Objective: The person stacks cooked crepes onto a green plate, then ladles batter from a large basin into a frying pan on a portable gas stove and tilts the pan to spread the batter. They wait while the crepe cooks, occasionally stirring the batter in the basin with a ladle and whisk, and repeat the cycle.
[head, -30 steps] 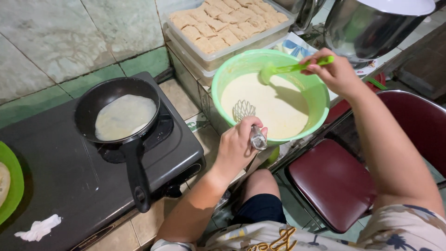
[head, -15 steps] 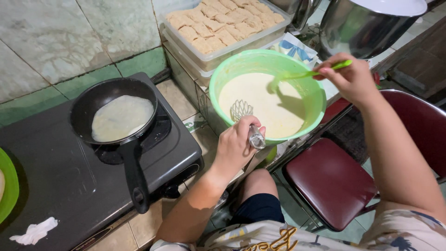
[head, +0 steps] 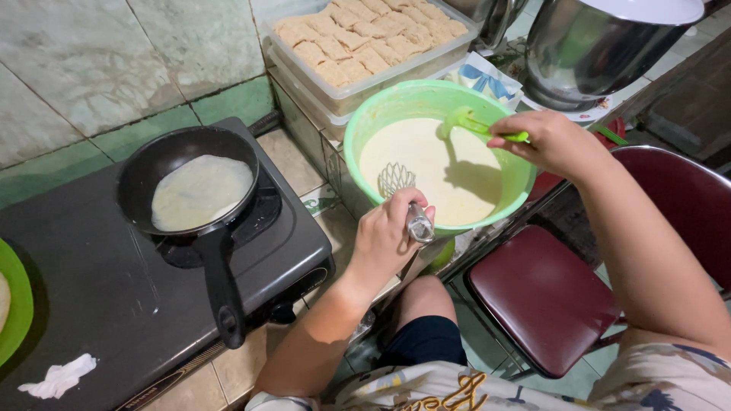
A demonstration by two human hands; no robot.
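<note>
My left hand [head: 384, 243] is closed round the metal handle of a wire whisk [head: 403, 198]; its coil sits in the pale batter [head: 426, 171] inside the green plastic bowl [head: 373, 122]. My right hand [head: 560, 141] pinches the far end of a green ladle [head: 476, 125], cup end dipped at the bowl's back edge. Both hands full, no free fingers.

Handling, as I judge it: the whisk is light and stiff, w/ a smooth handle that's prob slick if batter gets on it, so I grip low on the shaft, not the wires. The ladle is thin plastic and may flex a bit; holding it at the tip gives less control when it's loaded. Batter looks runny and will drip. The bowl looks light and could slide or tip if I lean on the rim.

Around: a black frying pan [head: 190, 186] w/ a thin crepe [head: 199, 190] on the black stove [head: 91, 297] to my left, its handle pointing toward me, right in my arm's path. A clear tub of folded rolls [head: 365, 42] sits just behind the bowl, a steel pot [head: 601, 49] to the right of it. A maroon stool [head: 544, 297] stands under my right arm. A green plate [head: 19, 304] and a crumpled tissue [head: 57, 378] lie at far left.
</note>
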